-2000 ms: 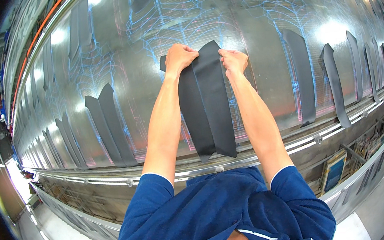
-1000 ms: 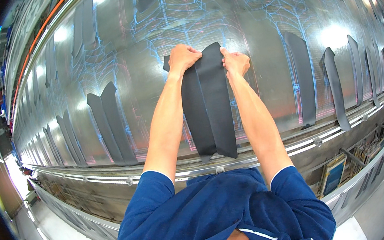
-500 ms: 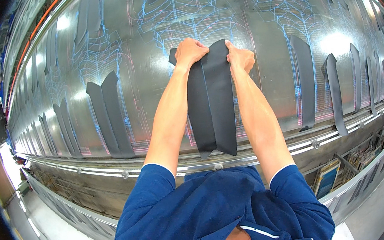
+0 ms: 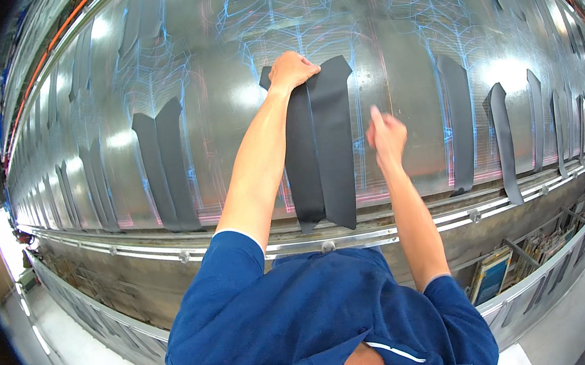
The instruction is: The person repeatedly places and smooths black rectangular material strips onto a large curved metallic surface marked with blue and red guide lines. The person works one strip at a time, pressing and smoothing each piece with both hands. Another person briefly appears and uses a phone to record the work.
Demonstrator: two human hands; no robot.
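Two dark grey strips, the left one [image 4: 302,160] and the right one [image 4: 335,149], lie side by side on a metal surface [image 4: 214,119] marked with blue and pink lines. Their tops reach up into angled tips. My left hand [image 4: 291,71] is closed at their upper end, fingertips pinched on the material near the middle seam. My right hand [image 4: 387,133] is off the strips, to their right, slightly blurred, with the index finger stretched out, the others loosely curled and nothing visible in it.
More grey pieces [image 4: 457,122] lie in rows on both sides and along the top. A metal rail [image 4: 285,247] runs along the near edge, with a trough holding stacked boards [image 4: 494,272] below at right. An orange line [image 4: 39,77] follows the far edge.
My right hand has let go of the right strip's top corner and moved down and rightward. My left hand stays on the strips, which sit slightly higher in view.
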